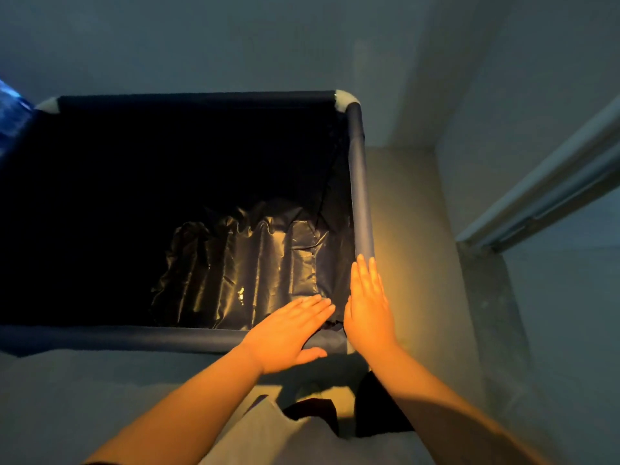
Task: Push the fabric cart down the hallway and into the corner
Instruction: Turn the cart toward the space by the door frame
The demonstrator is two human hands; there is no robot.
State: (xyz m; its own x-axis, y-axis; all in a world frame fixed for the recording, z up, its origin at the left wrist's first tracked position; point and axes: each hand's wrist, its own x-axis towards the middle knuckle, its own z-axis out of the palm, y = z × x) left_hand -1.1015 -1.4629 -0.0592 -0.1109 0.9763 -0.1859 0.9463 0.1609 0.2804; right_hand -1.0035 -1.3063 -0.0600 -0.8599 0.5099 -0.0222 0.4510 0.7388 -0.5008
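Observation:
A dark blue fabric cart (360, 182) with padded rails and grey corner joints fills the left and middle of the view, seen from above. Its inside is dark, with shiny crumpled black lining (241, 263) at the bottom. My left hand (288, 333) lies flat, fingers together, over the near rail at the cart's near right corner. My right hand (367, 307) is flat and held edge-on against the right rail by the same corner. Neither hand grips anything. The cart's far rail stands close to the wall.
A pale wall (235, 41) runs behind the cart and meets a side wall (476, 112) at a corner on the right. A door frame or sliding rail (543, 193) slants at the far right. Pale floor (412, 229) shows beside the cart. A blue object (10, 112) sits at the left edge.

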